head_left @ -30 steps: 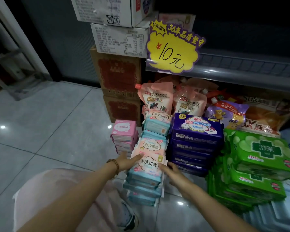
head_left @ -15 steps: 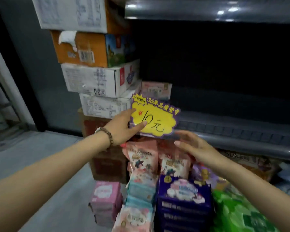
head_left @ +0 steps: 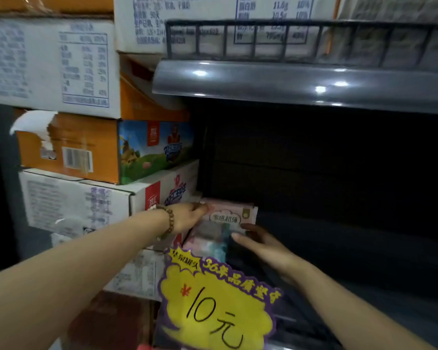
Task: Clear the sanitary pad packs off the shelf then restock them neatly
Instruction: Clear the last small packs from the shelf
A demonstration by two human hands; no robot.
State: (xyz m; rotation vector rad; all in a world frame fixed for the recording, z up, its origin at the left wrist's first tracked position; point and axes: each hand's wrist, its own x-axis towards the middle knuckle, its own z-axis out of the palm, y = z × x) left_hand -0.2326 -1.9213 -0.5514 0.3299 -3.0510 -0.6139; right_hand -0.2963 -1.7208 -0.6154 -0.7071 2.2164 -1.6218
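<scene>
A small stack of pink and teal sanitary pad packs (head_left: pixel 229 219) sits at the left end of the dark shelf (head_left: pixel 352 251), against the cartons. My left hand (head_left: pixel 187 217), with a bead bracelet on the wrist, presses on the stack's upper left corner. On the stack's right side rests my right hand (head_left: pixel 261 245), fingers flat against it. The packs are held between both hands. The rest of this shelf level shows no packs.
Stacked cartons (head_left: pixel 68 147) rise along the left of the shelf. A yellow 10-yuan price sign (head_left: pixel 218 306) hangs on the shelf's front edge below my hands. The upper shelf's grey rail (head_left: pixel 288 84) and wire guard (head_left: pixel 301 41) hang overhead.
My view rose from the floor stacks to the shelf. Both hands left the floor packs, went up past the price sign, and now clasp the packs at the shelf's left end.
</scene>
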